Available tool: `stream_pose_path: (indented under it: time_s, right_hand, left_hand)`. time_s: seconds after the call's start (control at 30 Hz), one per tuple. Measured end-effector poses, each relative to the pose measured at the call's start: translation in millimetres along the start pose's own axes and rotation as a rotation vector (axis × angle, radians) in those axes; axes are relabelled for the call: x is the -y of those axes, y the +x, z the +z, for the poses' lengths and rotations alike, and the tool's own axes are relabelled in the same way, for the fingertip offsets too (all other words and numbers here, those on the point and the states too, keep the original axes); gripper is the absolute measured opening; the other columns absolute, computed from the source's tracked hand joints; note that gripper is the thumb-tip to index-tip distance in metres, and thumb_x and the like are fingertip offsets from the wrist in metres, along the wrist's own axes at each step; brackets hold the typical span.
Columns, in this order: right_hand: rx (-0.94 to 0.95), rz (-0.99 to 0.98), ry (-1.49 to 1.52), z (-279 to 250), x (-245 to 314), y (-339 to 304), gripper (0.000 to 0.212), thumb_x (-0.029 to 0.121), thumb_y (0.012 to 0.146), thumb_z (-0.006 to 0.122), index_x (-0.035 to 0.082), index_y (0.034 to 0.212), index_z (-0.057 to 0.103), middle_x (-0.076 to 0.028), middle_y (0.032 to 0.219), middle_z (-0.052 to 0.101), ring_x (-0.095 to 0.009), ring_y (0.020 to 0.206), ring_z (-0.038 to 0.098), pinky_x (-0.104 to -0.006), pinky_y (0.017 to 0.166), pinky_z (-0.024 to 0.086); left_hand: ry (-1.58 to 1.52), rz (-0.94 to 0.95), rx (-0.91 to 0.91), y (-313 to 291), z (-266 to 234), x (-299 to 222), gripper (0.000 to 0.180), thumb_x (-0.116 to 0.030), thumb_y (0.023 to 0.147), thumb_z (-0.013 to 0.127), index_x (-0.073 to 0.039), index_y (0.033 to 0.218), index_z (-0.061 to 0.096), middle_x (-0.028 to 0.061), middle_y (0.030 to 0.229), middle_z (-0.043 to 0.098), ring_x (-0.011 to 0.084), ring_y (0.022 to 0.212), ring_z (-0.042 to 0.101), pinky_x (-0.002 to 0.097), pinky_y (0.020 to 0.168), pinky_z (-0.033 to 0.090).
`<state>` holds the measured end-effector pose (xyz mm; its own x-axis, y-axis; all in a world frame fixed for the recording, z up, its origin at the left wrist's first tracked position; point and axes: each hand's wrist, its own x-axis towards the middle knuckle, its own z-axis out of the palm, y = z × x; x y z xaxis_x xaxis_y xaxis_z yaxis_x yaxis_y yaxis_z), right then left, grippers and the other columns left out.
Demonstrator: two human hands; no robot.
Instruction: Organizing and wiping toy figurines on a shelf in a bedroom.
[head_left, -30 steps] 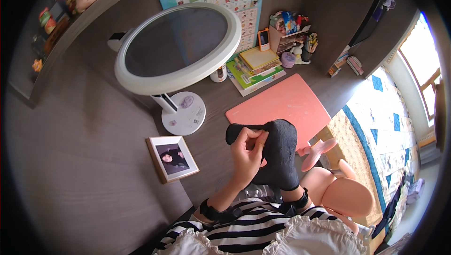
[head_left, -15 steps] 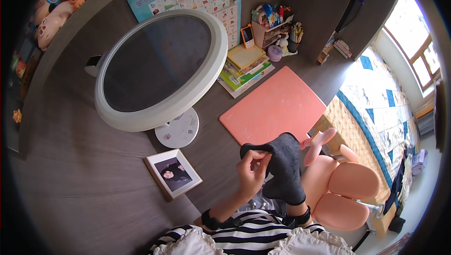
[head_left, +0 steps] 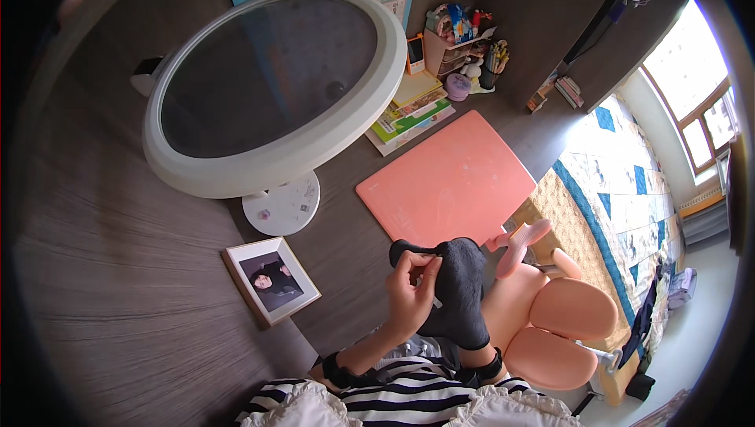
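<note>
A dark, fuzzy black sock (head_left: 460, 289) is pulled over my right hand, covering it down to the wrist (head_left: 474, 356). The fingers inside are hidden. My left hand (head_left: 414, 281) pinches the sock's edge between thumb and fingertips, at its upper left side. A narrow end of the sock sticks out to the left beyond that pinch. Both hands are held above my lap, in front of the near edge of a pink desk mat (head_left: 448, 183).
A large round white lamp or mirror (head_left: 271, 89) stands on the desk, near a framed photo (head_left: 273, 281). Books (head_left: 413, 122), a desk organizer (head_left: 452, 53) and a purple round box (head_left: 458, 87) sit at the back. To the right are a pink chair (head_left: 566, 317) and a bed (head_left: 621, 183).
The view has shifted slightly. The sock has turned a little and sits more upright, with its wide top narrower in view. My left hand keeps its pinch on the edge.
</note>
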<state>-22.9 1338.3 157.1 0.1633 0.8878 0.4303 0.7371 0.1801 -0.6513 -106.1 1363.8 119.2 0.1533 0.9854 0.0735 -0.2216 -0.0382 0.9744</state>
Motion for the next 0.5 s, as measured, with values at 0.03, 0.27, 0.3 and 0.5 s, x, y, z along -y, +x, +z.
stream_pose_path:
  time_s: [0.03, 0.27, 0.3, 0.5]
  right_hand:
    - [-0.004, -0.002, 0.0, 0.0, -1.9, 0.4, 0.043, 0.019, 0.041, 0.061, 0.006, 0.079, 0.046, -0.012, 0.072, 0.041, -0.034, 0.072, 0.042, -0.0373, 0.064, 0.029]
    - [0.176, -0.131, 0.094, -16.2, 3.6, 18.2, 0.047, 0.015, 0.038, 0.062, 0.005, 0.082, 0.046, -0.011, 0.073, 0.043, -0.032, 0.069, 0.045, -0.0371, 0.065, 0.031]
    - [0.185, -0.075, 0.142, -14.5, 2.2, 17.0, 0.043, 0.011, 0.039, 0.06, 0.004, 0.079, 0.047, -0.009, 0.069, 0.043, -0.03, 0.067, 0.046, -0.0363, 0.065, 0.032]
    - [0.452, 0.013, 0.142, -20.4, 9.1, 39.9, 0.045, 0.004, 0.039, 0.056, 0.001, 0.084, 0.05, -0.006, 0.07, 0.045, -0.028, 0.07, 0.047, -0.0357, 0.064, 0.033]
  left_hand:
    - [0.001, 0.004, 0.003, 0.5, 1.2, -0.8, 0.011, -0.007, 0.082, 0.06, 0.0, 0.077, 0.052, 0.0024, 0.068, 0.058, 0.0013, 0.056, 0.047, 0.0171, 0.048, 0.037]
    - [-0.014, 0.107, -0.059, 12.3, 0.5, -9.0, 0.011, -0.005, 0.081, 0.06, -0.001, 0.077, 0.051, 0.0057, 0.074, 0.061, 0.0044, 0.062, 0.052, 0.0181, 0.054, 0.042]
    - [-0.023, 0.096, -0.058, 15.9, -0.2, -12.1, 0.012, -0.005, 0.081, 0.06, -0.001, 0.076, 0.05, 0.005, 0.074, 0.06, 0.004, 0.063, 0.052, 0.0178, 0.055, 0.041]
    - [0.029, 0.153, -0.089, 22.3, -7.7, -24.8, 0.012, -0.007, 0.084, 0.056, -0.005, 0.077, 0.047, -0.0019, 0.067, 0.052, 0.0014, 0.057, 0.046, 0.0152, 0.052, 0.037]
